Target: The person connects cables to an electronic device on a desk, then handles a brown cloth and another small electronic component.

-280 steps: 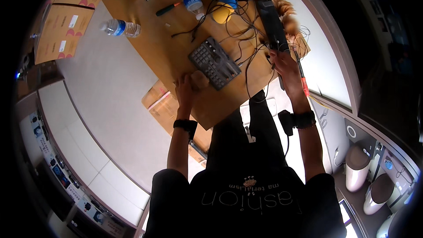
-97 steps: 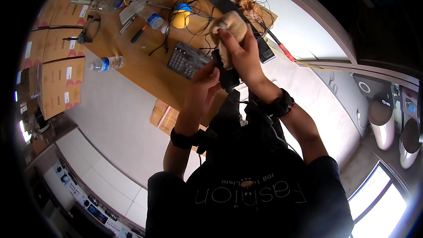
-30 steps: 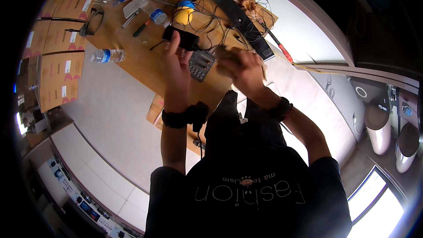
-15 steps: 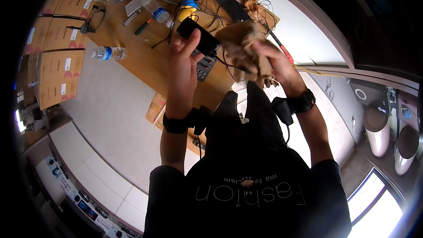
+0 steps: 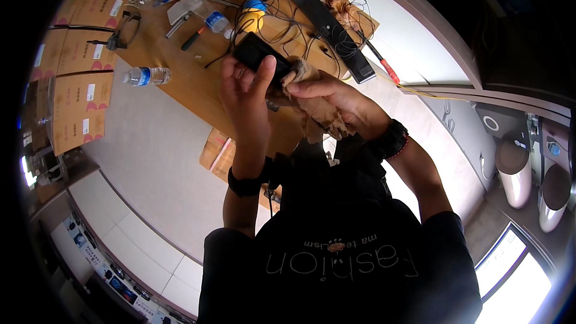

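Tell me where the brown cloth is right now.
In the head view, the brown cloth is near the middle, held in the right hand, at the right end of the black device that the left hand holds.

Pale floor ran down the left, with a brown wooden table slanting across and cardboard boxes stacked beyond. A white wall stood on the right, dark-lidded toilets sat past that, and a dark-framed window or door was crazy bright.

Lower-right glare from window, black fisheye edges
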{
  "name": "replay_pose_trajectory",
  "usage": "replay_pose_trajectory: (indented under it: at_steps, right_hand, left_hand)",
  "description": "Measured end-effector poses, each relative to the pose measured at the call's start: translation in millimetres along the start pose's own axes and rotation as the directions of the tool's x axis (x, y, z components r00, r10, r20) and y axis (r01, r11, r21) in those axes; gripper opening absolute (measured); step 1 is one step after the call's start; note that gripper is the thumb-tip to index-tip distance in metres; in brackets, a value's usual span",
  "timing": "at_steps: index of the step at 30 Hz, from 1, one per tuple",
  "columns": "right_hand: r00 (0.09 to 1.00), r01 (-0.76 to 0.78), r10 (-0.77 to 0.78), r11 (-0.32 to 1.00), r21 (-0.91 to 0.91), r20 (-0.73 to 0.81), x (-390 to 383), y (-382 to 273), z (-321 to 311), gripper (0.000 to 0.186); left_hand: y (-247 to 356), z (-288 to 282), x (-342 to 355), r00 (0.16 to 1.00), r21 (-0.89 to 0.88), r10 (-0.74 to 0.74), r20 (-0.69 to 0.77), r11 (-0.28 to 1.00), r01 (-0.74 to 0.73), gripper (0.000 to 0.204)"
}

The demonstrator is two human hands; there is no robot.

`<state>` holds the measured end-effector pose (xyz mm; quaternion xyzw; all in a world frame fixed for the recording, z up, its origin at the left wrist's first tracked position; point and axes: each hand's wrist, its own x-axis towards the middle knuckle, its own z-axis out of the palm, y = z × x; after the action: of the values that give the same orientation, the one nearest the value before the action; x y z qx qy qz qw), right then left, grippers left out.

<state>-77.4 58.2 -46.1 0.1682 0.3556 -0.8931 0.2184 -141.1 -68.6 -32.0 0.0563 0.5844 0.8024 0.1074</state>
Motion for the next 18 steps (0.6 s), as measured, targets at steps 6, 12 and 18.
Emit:
replay_pose_trajectory:
  at_steps: [6, 12, 18]
  right_hand:
    - [0.982, 0.122, -0.174, 0.889, -0.441, -0.078, 13.7, 3.9, -4.5, 0.040]
    - [0.775, -0.229, -0.587, 0.084, -0.970, -0.234, 48.6, 50.4, -39.0, 0.031]
    - [0.809, -0.208, -0.574, -0.077, -0.975, -0.127, 52.6, 61.8, -53.8, 0.033]
  left_hand:
    - [-34.6, -18.9, 15.3, 0.995, 0.063, -0.096, -0.018, 0.993, 0.097, 0.024]
    - [-111.0, -36.0, 20.6, 0.935, 0.027, -0.296, -0.194, 0.951, 0.307, 0.025]
    - [-141.1, -55.5, 30.0, 0.765, -0.353, -0.637, -0.094, 0.740, 0.573, 0.015]
